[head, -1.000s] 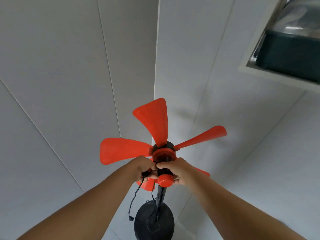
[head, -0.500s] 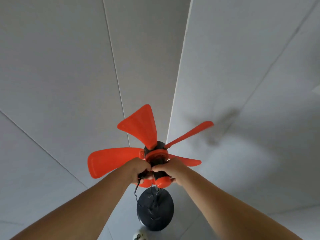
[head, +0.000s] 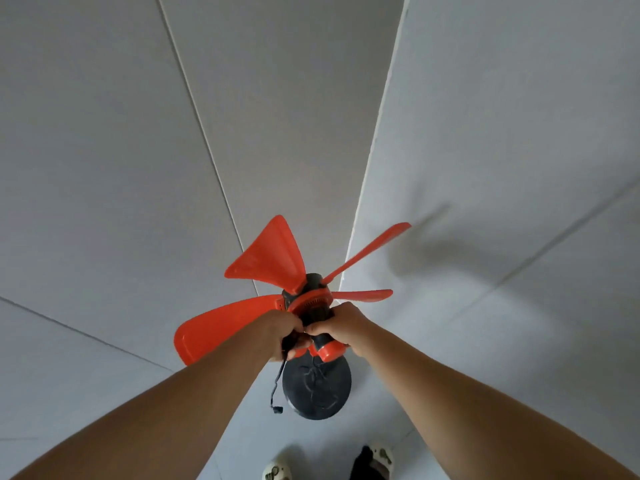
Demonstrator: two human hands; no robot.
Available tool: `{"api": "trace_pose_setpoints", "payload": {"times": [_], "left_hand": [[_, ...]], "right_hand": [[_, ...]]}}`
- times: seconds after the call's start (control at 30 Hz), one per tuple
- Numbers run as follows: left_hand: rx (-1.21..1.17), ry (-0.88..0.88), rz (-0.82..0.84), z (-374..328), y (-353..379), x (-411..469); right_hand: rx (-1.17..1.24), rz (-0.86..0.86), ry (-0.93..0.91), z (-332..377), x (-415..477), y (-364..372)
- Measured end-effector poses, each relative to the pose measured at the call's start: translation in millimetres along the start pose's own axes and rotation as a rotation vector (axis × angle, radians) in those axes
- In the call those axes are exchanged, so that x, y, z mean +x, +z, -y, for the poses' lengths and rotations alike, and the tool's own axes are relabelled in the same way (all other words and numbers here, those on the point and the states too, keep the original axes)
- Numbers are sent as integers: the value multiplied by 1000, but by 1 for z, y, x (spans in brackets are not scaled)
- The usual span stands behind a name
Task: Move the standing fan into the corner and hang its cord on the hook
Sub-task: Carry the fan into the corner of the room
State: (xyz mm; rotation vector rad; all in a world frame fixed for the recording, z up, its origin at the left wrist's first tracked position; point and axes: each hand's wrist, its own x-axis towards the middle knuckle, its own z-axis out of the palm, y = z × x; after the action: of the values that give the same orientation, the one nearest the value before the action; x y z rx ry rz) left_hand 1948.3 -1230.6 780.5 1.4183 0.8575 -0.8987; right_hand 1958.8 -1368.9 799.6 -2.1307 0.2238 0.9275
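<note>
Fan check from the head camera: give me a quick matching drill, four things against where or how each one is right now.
Things:
1. fan blades
2. round base
3. cord end
4. right hand

States:
A. dangling loose left of the base
B. black, low on the pale floor
C. gripping the motor housing
D. orange, no guard around them

Pairs: 1-D, 2-B, 3-A, 4-C

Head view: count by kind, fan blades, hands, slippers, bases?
Blades: 4 showing
Hands: 2, left, right, both on the fan's motor
Slippers: 2
Base: 1
Total: 9
</note>
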Motion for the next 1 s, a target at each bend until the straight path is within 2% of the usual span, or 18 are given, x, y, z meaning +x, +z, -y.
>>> {"api": "trace_pose_setpoints", "payload": {"times": [0.27,0.47,0.77,1.0], "left_hand": [[-181,47,-70,-38,9,52],[-182,27,-123,-56,7,85],[-212,76,-105,-86,2,108],[-280,68,-82,-105,-2,106]], "right_hand": [[-141,35,-75,6,76,-33],[-254,26,-95,7,113,-39],[-401,-34,-137,25,150,-48],[-359,-12,-176,40,151,-63]]}}
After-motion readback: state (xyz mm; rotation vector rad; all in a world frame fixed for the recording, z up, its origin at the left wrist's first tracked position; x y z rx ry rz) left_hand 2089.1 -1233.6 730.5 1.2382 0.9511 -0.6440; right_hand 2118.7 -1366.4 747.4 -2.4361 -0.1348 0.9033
